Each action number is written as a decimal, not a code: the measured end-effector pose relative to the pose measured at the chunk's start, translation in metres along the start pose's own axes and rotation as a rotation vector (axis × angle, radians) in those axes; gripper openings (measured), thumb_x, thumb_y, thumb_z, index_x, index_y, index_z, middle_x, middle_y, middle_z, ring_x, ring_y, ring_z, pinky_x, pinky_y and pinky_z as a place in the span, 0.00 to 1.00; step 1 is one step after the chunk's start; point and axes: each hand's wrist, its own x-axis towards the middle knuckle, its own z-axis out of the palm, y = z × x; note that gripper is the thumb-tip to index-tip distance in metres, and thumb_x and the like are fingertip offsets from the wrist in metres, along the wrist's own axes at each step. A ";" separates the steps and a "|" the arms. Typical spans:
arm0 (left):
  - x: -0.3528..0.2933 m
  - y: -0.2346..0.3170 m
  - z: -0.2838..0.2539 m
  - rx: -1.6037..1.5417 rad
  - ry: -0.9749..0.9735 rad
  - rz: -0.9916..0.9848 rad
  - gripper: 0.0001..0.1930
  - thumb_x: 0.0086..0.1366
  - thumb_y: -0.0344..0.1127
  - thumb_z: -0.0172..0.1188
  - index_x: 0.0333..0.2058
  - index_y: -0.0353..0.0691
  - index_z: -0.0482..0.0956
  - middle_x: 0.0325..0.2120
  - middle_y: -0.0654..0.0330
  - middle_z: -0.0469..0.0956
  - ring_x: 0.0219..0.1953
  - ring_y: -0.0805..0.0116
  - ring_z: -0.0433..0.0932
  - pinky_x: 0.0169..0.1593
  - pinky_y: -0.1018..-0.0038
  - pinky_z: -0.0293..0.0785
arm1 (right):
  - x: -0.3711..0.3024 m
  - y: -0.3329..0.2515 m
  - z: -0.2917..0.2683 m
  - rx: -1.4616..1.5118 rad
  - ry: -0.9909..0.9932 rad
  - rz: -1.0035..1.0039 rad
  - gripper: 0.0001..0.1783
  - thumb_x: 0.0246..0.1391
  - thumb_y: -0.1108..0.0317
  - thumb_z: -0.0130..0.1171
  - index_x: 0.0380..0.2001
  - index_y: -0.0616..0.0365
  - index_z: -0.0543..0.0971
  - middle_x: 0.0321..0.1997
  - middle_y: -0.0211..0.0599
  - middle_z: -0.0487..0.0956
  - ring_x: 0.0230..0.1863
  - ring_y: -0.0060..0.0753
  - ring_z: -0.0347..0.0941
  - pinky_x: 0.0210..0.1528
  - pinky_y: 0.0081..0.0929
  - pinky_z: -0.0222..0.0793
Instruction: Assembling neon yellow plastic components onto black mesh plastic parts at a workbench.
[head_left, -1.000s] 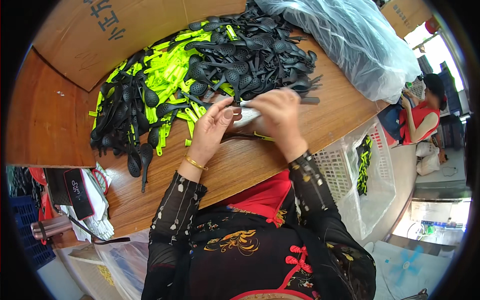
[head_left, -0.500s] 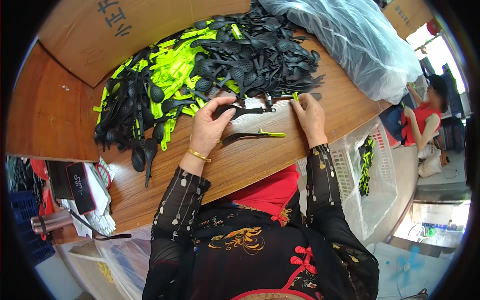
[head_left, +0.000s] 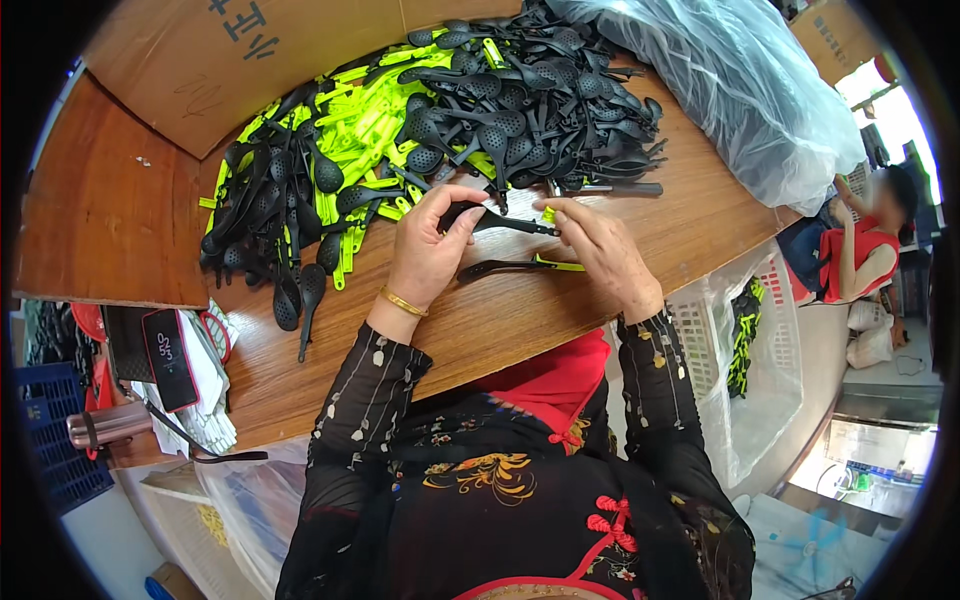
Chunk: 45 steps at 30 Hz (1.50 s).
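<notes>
My left hand [head_left: 425, 255] pinches the bowl end of a black plastic spoon [head_left: 515, 224], its handle pointing right. At the handle's tip, my right hand [head_left: 605, 255] grips a small bright green handle piece [head_left: 548, 214]; whether the two parts are joined is hidden by the fingers. Just below, a black spoon with a green handle [head_left: 500, 268] lies on the wooden table [head_left: 470, 330]. Beyond my hands is a heap of black slotted and solid spoons [head_left: 540, 100], with loose green handle pieces [head_left: 365, 135] at its left middle.
Behind the heap stands a cardboard box [head_left: 320, 45]; a clear plastic bag [head_left: 740, 95] lies at far right. A phone [head_left: 172, 360] and a flask [head_left: 112, 425] are at left. Right of the table are a plastic-lined basket [head_left: 695, 335] and another person [head_left: 865, 245].
My right hand has moved left and brought the green piece to the spoon's handle tip. The left hand still holds the spoon. The whole view has shifted slightly.
</notes>
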 end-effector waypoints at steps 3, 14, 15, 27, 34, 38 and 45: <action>0.003 0.008 -0.004 0.327 0.000 0.312 0.05 0.70 0.27 0.64 0.44 0.37 0.83 0.37 0.63 0.82 0.37 0.74 0.79 0.42 0.79 0.75 | 0.000 0.006 0.002 0.136 -0.182 0.078 0.14 0.71 0.67 0.50 0.50 0.65 0.77 0.35 0.43 0.81 0.34 0.41 0.79 0.41 0.35 0.75; 0.013 0.007 -0.002 0.277 0.056 0.300 0.07 0.69 0.23 0.64 0.44 0.37 0.83 0.40 0.62 0.83 0.41 0.71 0.81 0.46 0.77 0.75 | 0.011 0.001 -0.005 -0.163 -0.242 -0.119 0.14 0.64 0.71 0.54 0.49 0.68 0.76 0.42 0.48 0.82 0.38 0.48 0.81 0.41 0.39 0.76; 0.013 0.005 -0.003 0.290 0.057 0.332 0.07 0.69 0.23 0.63 0.44 0.36 0.83 0.40 0.62 0.83 0.41 0.72 0.81 0.46 0.77 0.76 | 0.012 0.002 -0.003 -0.173 -0.202 -0.178 0.15 0.63 0.71 0.56 0.50 0.69 0.76 0.44 0.49 0.82 0.40 0.50 0.81 0.42 0.40 0.77; 0.015 -0.001 -0.016 0.258 0.084 0.370 0.12 0.62 0.17 0.62 0.42 0.37 0.82 0.35 0.55 0.82 0.38 0.58 0.83 0.43 0.70 0.77 | 0.020 -0.009 0.016 -0.004 -0.200 0.004 0.12 0.68 0.66 0.53 0.46 0.64 0.78 0.38 0.50 0.82 0.39 0.53 0.80 0.38 0.44 0.74; 0.010 0.008 -0.016 0.345 0.098 0.469 0.09 0.64 0.20 0.66 0.42 0.39 0.83 0.34 0.57 0.83 0.37 0.61 0.83 0.40 0.71 0.78 | 0.019 -0.037 0.011 0.166 -0.304 0.319 0.13 0.69 0.62 0.58 0.39 0.63 0.81 0.29 0.50 0.79 0.32 0.51 0.79 0.34 0.42 0.71; 0.004 0.009 -0.008 0.193 0.096 0.387 0.11 0.67 0.22 0.65 0.47 0.38 0.82 0.38 0.59 0.83 0.39 0.66 0.83 0.44 0.74 0.78 | 0.005 -0.027 0.015 0.150 -0.203 0.172 0.15 0.71 0.61 0.56 0.37 0.62 0.82 0.29 0.49 0.79 0.31 0.53 0.77 0.34 0.42 0.70; -0.008 0.005 -0.005 -0.008 0.027 0.250 0.16 0.70 0.25 0.65 0.55 0.37 0.78 0.42 0.64 0.82 0.43 0.79 0.79 0.48 0.80 0.76 | -0.019 -0.031 0.025 0.319 -0.164 0.298 0.14 0.73 0.63 0.55 0.40 0.62 0.84 0.25 0.32 0.80 0.25 0.24 0.75 0.29 0.26 0.68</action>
